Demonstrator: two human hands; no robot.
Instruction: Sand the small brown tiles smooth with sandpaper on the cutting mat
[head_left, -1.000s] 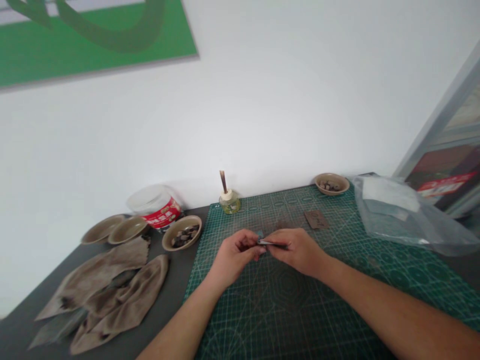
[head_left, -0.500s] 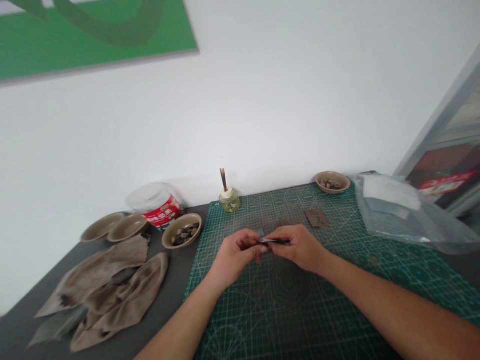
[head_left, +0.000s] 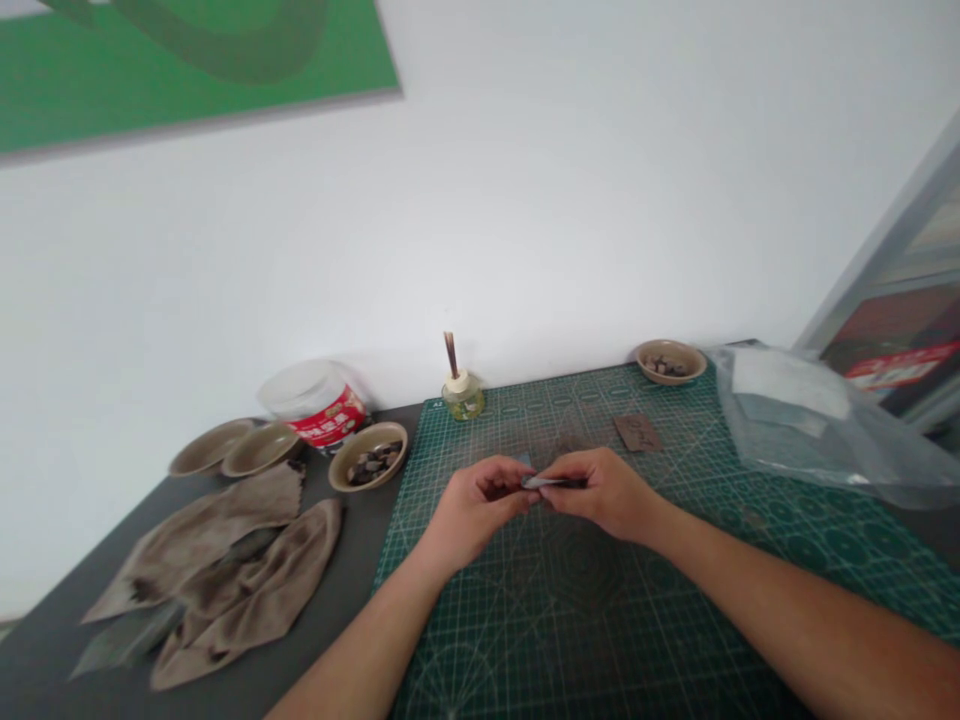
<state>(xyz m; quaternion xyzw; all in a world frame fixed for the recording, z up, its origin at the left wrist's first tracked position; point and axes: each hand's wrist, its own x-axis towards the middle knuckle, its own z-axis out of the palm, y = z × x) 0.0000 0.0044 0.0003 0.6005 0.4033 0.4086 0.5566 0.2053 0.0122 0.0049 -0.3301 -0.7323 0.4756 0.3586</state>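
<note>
Above the green cutting mat (head_left: 480, 600), my left hand (head_left: 476, 510) and my right hand (head_left: 600, 492) meet at the fingertips. Between the thumb and fingers of my right hand is a thin, flat grey piece (head_left: 543, 482), its edge facing me. My left hand is closed in a pinch at the left end of that piece. Whatever small thing it holds is mostly covered by the fingers. Beyond my right hand lies a small brown square sheet (head_left: 637, 433) with dark marks on it.
To the left are a bowl of small dark pieces (head_left: 369, 458), other tan bowls (head_left: 262, 450), a red-labelled plastic tub (head_left: 319, 405) and crumpled brown cloths (head_left: 247, 590). A reed diffuser (head_left: 463, 393), another bowl (head_left: 671, 362) and a clear plastic bag (head_left: 817, 420) stand along the back and right.
My hands stay together in nearly the same place, the fingers shifting slightly around the grey piece. The whole view has moved a little.
</note>
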